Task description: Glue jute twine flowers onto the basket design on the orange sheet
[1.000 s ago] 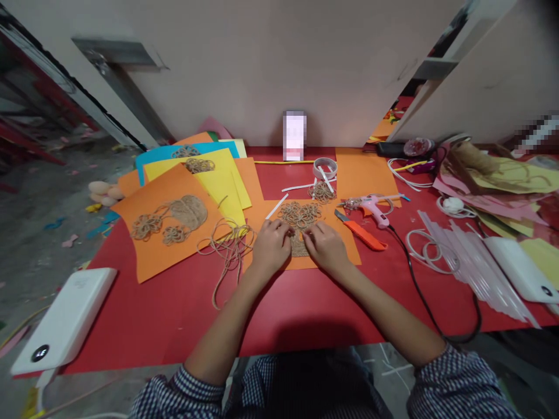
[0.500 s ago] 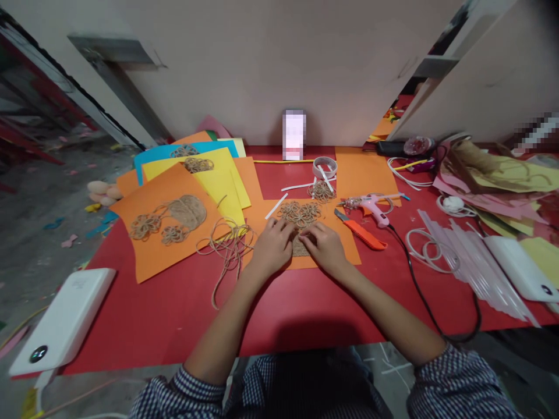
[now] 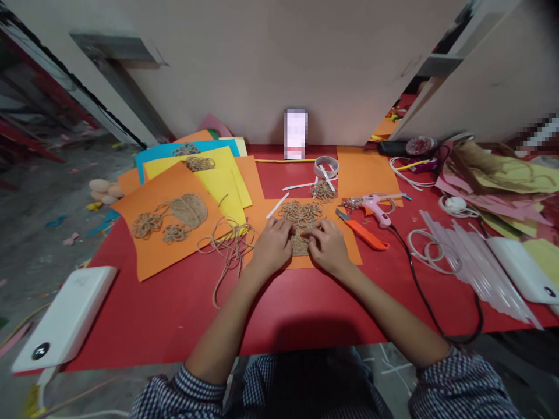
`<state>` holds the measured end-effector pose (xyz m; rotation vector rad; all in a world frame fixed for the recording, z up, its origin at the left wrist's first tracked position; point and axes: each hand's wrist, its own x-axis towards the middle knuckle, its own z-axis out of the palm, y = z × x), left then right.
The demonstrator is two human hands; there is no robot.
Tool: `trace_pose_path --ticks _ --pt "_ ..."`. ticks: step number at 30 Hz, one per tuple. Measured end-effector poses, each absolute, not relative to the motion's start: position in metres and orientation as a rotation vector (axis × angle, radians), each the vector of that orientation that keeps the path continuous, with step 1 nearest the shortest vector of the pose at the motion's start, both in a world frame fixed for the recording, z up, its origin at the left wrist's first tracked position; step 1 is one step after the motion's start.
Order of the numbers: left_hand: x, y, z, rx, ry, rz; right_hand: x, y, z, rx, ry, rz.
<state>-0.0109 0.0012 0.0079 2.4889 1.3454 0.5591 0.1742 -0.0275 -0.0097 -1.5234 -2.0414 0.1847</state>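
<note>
Between my hands, a block of tightly laid jute twine lies on an orange sheet, with looped twine flowers directly above it. My left hand rests at the left side of this twine piece, fingers curled and closed on its edge. At the right side, my right hand has thumb and index finger bent together at the twine; the fingertips are small and partly hidden. Loose jute twine is tangled just left of my left hand. Right of my right hand lies an orange utility knife.
A pink glue gun, its black cord trailing to the front edge, lies beyond the knife. Clear glue sticks and a white power bank are at right. Another orange sheet bears twine shapes. A phone stands against the wall.
My right hand has shifted slightly right and its fingers have bent more, uncovering more of the twine block. My left hand has stayed nearly in place.
</note>
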Motion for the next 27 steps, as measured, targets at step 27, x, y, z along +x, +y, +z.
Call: trace_pose_path --ticks 27 --pt "-0.0131 0.0042 0.0059 2.466 1.317 0.571 0.1750 -0.0274 -0.0096 -1.547 -2.024 0.213"
